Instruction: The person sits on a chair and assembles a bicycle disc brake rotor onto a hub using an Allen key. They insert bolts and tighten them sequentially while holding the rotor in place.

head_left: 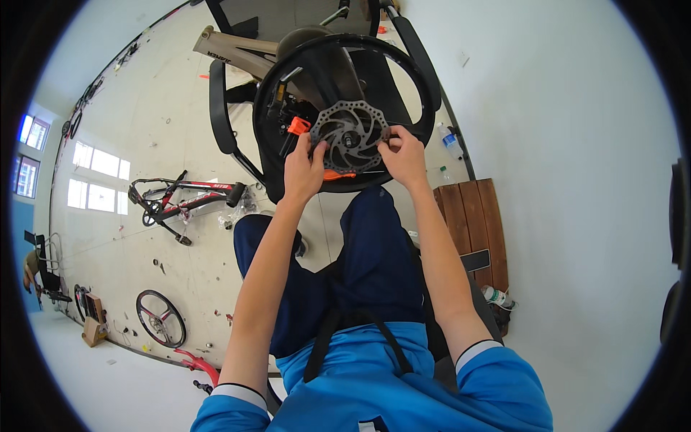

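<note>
A silver disc brake rotor point(350, 108), round with holes along its rim and curved spokes, lies flat in front of me. My left hand point(305, 169) pinches its left edge between thumb and fingers. On the opposite edge, my right hand point(404, 157) is closed in the same way. Beneath the rotor is a black bicycle wheel point(425, 65), resting on a black office chair point(218, 108). The rotor sits around the wheel's hub centre point(349, 140); whether it is fastened there I cannot tell. Close to my left fingers is an orange-red part point(298, 126), and another orange piece point(337, 175) shows below the rotor.
A beige bicycle frame point(234, 54) leans across the chair's far side. On the floor to the left lie a black-and-red frame point(194, 198) and a wheel point(161, 318). A wooden slatted bench point(471, 223) and a plastic bottle point(450, 141) are along the right wall.
</note>
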Action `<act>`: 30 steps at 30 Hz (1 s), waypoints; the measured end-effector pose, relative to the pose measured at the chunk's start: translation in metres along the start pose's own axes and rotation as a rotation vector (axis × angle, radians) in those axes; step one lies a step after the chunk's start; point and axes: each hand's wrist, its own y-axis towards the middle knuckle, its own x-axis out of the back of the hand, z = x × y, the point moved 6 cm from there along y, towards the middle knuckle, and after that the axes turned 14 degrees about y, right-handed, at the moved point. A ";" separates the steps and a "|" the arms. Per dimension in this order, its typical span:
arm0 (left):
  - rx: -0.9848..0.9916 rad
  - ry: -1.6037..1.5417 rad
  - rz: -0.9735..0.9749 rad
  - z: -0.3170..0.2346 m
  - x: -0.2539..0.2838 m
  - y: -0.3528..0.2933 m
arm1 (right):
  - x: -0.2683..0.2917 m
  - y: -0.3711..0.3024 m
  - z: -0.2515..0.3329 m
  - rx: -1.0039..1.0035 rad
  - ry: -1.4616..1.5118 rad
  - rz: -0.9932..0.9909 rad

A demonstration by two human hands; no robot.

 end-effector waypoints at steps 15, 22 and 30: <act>-0.058 0.214 -0.053 0.014 -0.008 0.034 | -0.023 0.008 -0.050 -0.133 -0.107 0.044; -0.044 0.213 -0.055 0.016 -0.004 0.036 | -0.027 0.004 -0.066 -0.160 0.087 0.041; -0.017 0.231 -0.061 0.019 0.000 0.033 | -0.027 0.014 -0.062 -0.127 0.103 0.065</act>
